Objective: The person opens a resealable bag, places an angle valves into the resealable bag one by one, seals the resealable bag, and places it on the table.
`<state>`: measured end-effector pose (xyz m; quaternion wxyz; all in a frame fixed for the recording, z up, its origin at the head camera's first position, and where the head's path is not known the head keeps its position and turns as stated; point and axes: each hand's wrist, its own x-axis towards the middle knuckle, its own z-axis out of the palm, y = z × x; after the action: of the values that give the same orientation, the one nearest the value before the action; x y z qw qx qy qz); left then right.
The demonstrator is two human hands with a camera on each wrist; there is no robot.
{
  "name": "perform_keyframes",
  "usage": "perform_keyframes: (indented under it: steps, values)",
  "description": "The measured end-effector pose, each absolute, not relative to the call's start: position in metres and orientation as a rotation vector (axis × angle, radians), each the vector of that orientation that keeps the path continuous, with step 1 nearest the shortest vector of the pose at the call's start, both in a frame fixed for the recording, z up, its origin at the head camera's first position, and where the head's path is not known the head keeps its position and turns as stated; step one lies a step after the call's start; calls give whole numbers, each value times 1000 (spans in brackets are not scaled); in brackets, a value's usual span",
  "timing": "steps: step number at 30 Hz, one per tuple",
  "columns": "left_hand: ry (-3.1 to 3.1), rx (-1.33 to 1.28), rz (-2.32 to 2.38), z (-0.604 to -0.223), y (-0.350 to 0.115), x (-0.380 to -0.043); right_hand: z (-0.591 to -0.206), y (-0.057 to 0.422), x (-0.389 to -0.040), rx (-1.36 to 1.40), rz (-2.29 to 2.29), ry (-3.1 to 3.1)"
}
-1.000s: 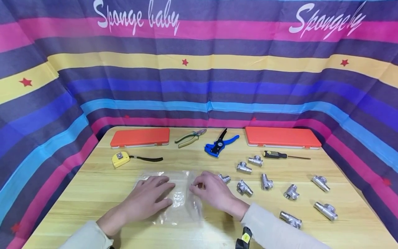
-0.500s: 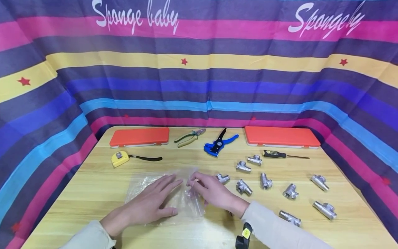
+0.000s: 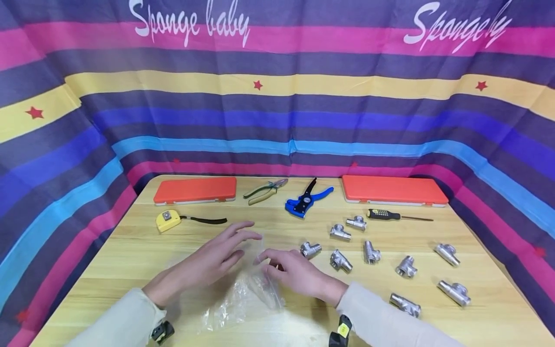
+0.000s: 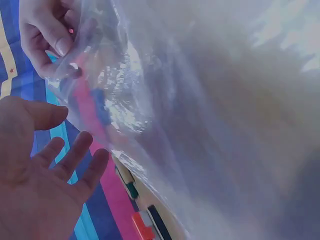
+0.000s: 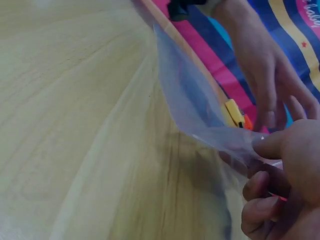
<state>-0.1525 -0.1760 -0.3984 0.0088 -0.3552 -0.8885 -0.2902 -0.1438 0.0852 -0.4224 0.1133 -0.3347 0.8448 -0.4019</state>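
A clear plastic bag (image 3: 240, 296) is raised off the wooden table between the hands, creased and shiny. My right hand (image 3: 299, 273) pinches its edge between thumb and fingers, plain in the right wrist view, where the bag (image 5: 185, 87) hangs as a thin sheet. My left hand (image 3: 212, 258) hovers beside the bag's left side, fingers spread and slightly bent. In the left wrist view the left hand (image 4: 42, 170) shows a gap between its fingertips and the film (image 4: 135, 95). Just beyond the right hand lies a metal tee fitting (image 3: 310, 249).
Several more tee fittings (image 3: 368, 253) lie scattered on the right. Along the back are two red cases (image 3: 195, 189), pliers (image 3: 265, 192) and a blue-handled wire stripper (image 3: 305, 200). A yellow tape measure (image 3: 168, 220) lies left, a screwdriver (image 3: 383, 215) right. A striped cloth surrounds the table.
The bag, spread flat on the table before, is lifted and tilted by the right hand. My left hand has come up off it and moved farther back.
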Motion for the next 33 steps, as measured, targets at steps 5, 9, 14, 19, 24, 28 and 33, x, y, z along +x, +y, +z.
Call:
perform_keyframes:
  steps: [5,9,14,19,24,28,33]
  values:
    - [-2806,-1183,-835,-397,-167,-160,-425,82,-141,-997,-1117,2533]
    - [-2811,-1235,-778,-394,-162,-163,-425,81,-139,-962,-1117,2534]
    - [-2771,-1299,-584,-394,-161,-170,-423,80,-136,-911,-1131,2530]
    - [-2700,-1288,-408,-398,-165,-177,-423,79,-135,-859,-1135,2478]
    - [-2597,-1282,-203,-399,-167,-187,-425,81,-134,-880,-1111,2482]
    - [-2500,-1234,-114,-398,-172,-197,-425,85,-133,-954,-1076,2471]
    - [-2441,-1188,-120,-398,-179,-203,-422,87,-130,-1014,-1020,2458]
